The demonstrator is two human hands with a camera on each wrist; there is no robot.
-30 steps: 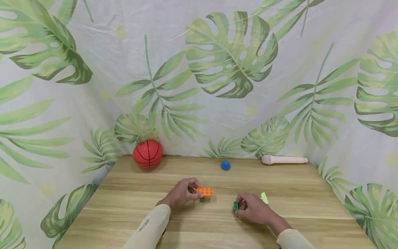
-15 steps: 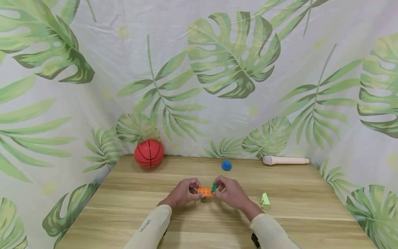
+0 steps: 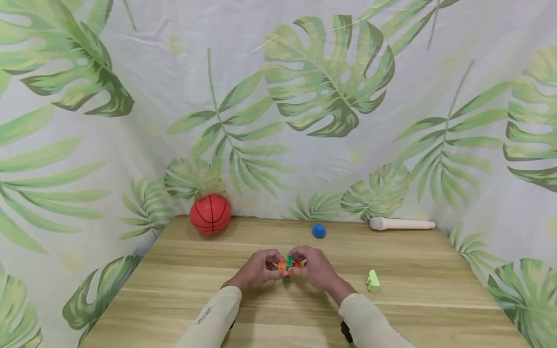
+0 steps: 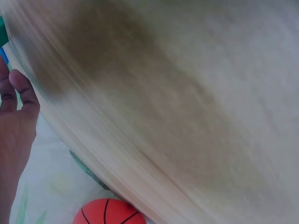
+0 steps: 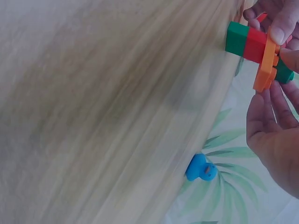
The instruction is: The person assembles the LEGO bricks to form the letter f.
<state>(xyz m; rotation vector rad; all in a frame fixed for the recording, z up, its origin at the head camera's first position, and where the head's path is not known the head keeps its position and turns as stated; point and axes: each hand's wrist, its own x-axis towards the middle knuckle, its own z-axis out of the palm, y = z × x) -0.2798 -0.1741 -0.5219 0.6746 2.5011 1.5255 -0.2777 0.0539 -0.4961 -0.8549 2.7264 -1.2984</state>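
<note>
Over one desk (image 3: 152, 309), the left grip (image 3: 256, 268) pinches one orange brick (image 5: 265, 65) and the right grip (image 3: 319, 268) pinches an upper green brick (image 3: 289, 261) at its studded side. The step looks like joining these two; the next move calls for firm, square pressure. Around the orange brick: one red ball (image 3: 211, 214) beyond, leftward; one microphone (image 3: 402, 223) beyond, rightward; one blue toy (image 3: 319, 231) beyond; one light-green piece (image 3: 373, 282) rightward; one lower green brick (image 5: 237, 38) and red brickwork (image 5: 254, 45) beneath, red count unclear.
</note>
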